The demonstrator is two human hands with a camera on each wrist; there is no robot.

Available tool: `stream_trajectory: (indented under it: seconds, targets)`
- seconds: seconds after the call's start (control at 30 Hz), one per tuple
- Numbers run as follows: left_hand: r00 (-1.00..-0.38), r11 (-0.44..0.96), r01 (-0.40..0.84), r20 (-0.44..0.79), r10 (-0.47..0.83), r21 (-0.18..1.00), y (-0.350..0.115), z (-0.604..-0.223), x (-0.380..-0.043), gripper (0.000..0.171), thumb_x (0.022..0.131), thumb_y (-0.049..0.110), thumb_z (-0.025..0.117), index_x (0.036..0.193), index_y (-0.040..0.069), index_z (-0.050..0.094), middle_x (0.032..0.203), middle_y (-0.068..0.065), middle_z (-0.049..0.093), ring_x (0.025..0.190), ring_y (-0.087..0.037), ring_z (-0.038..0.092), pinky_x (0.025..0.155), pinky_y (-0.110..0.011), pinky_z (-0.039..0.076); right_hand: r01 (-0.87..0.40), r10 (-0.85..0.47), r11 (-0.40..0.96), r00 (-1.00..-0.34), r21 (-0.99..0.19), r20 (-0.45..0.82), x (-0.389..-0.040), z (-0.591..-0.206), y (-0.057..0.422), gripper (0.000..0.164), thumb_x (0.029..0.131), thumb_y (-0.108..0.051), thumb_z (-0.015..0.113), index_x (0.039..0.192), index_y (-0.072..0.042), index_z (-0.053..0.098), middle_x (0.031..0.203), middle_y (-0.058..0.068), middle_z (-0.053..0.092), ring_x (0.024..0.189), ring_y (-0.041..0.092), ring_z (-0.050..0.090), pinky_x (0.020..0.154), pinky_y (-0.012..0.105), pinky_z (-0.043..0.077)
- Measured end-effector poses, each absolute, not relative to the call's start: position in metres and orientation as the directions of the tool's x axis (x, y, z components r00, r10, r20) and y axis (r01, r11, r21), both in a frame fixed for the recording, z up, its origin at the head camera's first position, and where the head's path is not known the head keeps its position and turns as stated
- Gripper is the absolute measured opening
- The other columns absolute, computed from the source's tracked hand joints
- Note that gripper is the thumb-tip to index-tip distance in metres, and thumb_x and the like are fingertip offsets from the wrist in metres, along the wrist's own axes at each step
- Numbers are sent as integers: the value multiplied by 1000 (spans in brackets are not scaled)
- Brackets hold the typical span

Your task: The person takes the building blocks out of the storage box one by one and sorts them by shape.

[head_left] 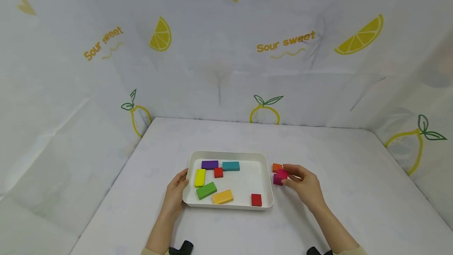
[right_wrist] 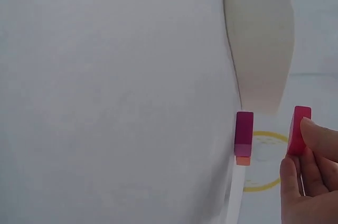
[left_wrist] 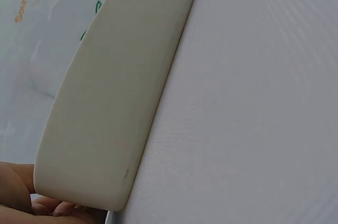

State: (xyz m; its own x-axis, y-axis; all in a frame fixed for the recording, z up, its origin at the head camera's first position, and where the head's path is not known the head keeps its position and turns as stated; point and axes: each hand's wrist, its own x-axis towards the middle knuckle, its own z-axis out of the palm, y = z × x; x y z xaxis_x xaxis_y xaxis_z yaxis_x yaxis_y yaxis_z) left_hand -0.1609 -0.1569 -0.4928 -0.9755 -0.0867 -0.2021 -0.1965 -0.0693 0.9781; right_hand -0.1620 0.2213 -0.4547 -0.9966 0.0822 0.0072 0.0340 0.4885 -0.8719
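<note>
My right hand [head_left: 307, 188] pinches a pink block [head_left: 282, 173] between thumb and fingers, just outside the right side of a white tray [head_left: 244, 180]. In the right wrist view that pink block [right_wrist: 300, 129] is raised off the table. Close by on the table are a magenta block [right_wrist: 244, 131] and an orange block [head_left: 277, 167]. My left hand [head_left: 174, 192] holds the tray at its left side; the left wrist view shows its curled fingers at the corner of the tray wall [left_wrist: 113, 92].
Inside the tray lie purple [head_left: 210, 165], teal [head_left: 231, 166], yellow [head_left: 199, 178], green [head_left: 206, 191] and amber [head_left: 223, 196] blocks. Two red blocks are there too, a small one [head_left: 218, 172] and another [head_left: 256, 200] near the front right corner. A lemon-print sheet [head_left: 212, 50] hangs behind the white table [head_left: 226, 231].
</note>
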Motion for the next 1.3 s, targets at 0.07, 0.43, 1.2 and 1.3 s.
stream_trajectory:
  seconds: [0.07,0.43,1.2,1.3]
  targets:
    - [-975,-68,-199,-204,-88,978,-156,-493,-161,49,104,8,37,152,3,33,160,-22,30,150,-37,29,122,-51,30,39,63,498,-998,-866,-8,-159,-456,225,47,85,-10,76,130,-7,63,132,15,64,119,29,64,89,17,57]
    - [-978,-64,-190,-195,-80,980,-156,-491,-160,50,105,9,36,153,3,31,161,-23,28,151,-37,27,123,-51,29,45,-18,442,-998,-896,-59,-148,-466,227,49,79,-8,80,126,-5,65,127,16,67,110,19,66,92,23,58]
    - [-977,-55,-190,-194,-86,980,-156,-493,-161,49,105,10,37,153,3,33,159,-23,32,148,-37,34,120,-49,33,74,-35,469,-994,-880,-102,-149,-481,227,45,76,-4,81,119,-6,68,128,17,67,111,32,69,88,30,61]
    - [-978,-56,-189,-193,-84,980,-156,-493,-160,49,105,11,37,153,3,32,160,-24,31,148,-37,34,119,-47,36,72,-38,478,-994,-875,-103,-149,-482,228,44,77,-5,81,119,-6,68,127,17,67,111,31,69,89,31,61]
